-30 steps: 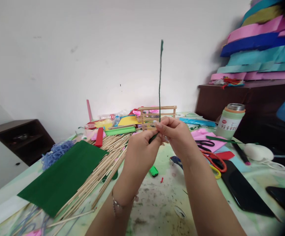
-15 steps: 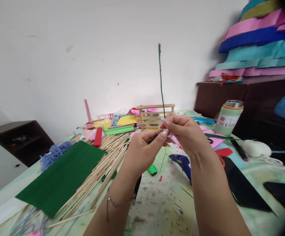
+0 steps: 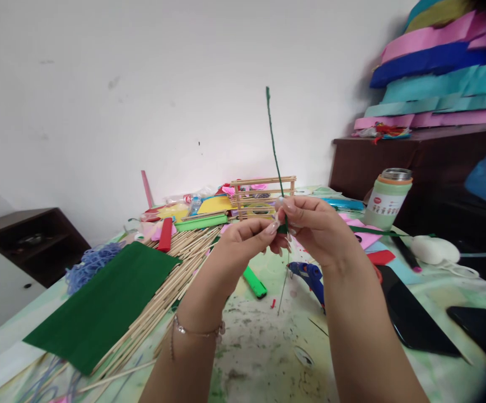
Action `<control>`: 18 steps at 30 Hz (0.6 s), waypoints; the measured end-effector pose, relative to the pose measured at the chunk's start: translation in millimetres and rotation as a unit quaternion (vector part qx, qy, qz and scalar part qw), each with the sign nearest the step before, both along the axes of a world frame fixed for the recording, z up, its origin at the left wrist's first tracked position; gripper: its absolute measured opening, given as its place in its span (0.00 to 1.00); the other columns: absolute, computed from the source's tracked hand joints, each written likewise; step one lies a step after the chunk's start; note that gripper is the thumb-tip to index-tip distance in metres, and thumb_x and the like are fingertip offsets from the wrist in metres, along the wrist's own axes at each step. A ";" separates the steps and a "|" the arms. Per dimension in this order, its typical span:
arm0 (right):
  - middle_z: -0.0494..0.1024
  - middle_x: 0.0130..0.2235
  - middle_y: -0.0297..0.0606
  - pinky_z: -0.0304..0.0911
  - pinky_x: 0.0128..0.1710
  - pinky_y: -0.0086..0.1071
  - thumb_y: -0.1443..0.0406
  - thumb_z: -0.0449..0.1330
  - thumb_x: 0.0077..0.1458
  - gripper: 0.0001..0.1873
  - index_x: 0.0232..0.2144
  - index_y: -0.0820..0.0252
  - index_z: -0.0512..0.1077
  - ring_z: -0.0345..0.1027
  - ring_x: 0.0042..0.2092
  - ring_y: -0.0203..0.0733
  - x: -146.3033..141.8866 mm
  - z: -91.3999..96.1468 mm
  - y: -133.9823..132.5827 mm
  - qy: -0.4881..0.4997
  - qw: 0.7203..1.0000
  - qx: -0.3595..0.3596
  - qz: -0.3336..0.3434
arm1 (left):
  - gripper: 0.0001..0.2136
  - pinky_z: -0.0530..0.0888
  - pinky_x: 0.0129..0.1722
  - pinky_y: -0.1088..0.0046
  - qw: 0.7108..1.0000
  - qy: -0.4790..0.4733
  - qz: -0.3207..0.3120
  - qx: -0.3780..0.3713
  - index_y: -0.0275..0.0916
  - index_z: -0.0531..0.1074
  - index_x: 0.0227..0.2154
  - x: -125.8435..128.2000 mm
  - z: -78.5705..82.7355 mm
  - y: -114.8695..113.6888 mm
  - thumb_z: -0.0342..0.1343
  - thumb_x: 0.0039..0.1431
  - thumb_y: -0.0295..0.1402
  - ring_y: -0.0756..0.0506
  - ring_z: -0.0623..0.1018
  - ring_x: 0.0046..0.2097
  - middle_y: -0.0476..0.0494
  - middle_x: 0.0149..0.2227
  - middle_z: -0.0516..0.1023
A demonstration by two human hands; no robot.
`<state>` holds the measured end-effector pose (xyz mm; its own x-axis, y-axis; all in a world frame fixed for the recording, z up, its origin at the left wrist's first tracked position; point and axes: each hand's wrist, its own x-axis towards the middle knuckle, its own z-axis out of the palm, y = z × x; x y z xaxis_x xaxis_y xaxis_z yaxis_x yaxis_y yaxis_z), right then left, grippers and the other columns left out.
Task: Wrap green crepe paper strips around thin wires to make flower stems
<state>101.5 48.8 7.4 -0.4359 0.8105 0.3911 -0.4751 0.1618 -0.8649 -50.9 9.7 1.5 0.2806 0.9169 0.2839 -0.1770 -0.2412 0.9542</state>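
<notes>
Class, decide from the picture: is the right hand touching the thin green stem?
Touching. The head view shows the right hand pinching the thin green stem, which rises from its grip.

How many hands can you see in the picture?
2. The left hand is left of the upright green stem, just below its middle; the right hand is pinching the stem. No other hand shows.

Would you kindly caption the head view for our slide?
Right hand pinching a thin green stem, left hand close beside it, above a table bearing wooden sticks and a blue glue gun.
</notes>
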 end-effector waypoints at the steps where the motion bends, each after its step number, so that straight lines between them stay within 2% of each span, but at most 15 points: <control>1: 0.70 0.22 0.32 0.59 0.21 0.30 0.60 0.69 0.43 0.11 0.20 0.60 0.75 0.61 0.21 0.32 0.3 0.2 0.1 0.003 1.000 -0.012 0.001 | 0.07 0.66 0.32 0.77 1.000 -0.014 -0.016 -0.009 0.37 0.78 0.28 0.7 -0.5 0.5 0.61 0.55 0.36 0.53 0.72 0.30 0.47 0.26 0.77; 7: 0.69 0.24 0.32 0.57 0.20 0.29 0.58 0.71 0.40 0.13 0.19 0.61 0.75 0.58 0.21 0.30 2.9 1.8 0.6 0.017 0.999 -0.041 0.022 | 0.09 0.64 0.28 0.77 0.989 -0.110 -0.081 -0.058 0.35 0.77 0.28 10.3 -2.4 1.7 0.62 0.53 0.37 0.53 0.71 0.27 0.47 0.26 0.75; 13: 0.68 0.22 0.31 0.53 0.15 0.27 0.58 0.73 0.35 0.15 0.18 0.61 0.75 0.58 0.20 0.30 5.5 0.5 2.8 0.016 0.998 -0.035 0.047 | 0.10 0.64 0.30 0.78 0.987 -0.097 -0.096 -0.083 0.34 0.75 0.24 13.6 -2.2 -1.0 0.68 0.47 0.35 0.54 0.69 0.27 0.49 0.24 0.74; 18: 0.69 0.23 0.32 0.59 0.18 0.27 0.59 0.72 0.39 0.13 0.19 0.62 0.75 0.61 0.20 0.30 4.3 -1.1 3.3 0.033 0.997 -0.023 0.063 | 0.11 0.64 0.32 0.77 0.987 -0.113 -0.077 -0.083 0.35 0.76 0.23 12.3 -2.8 1.8 0.71 0.41 0.35 0.54 0.69 0.26 0.51 0.22 0.73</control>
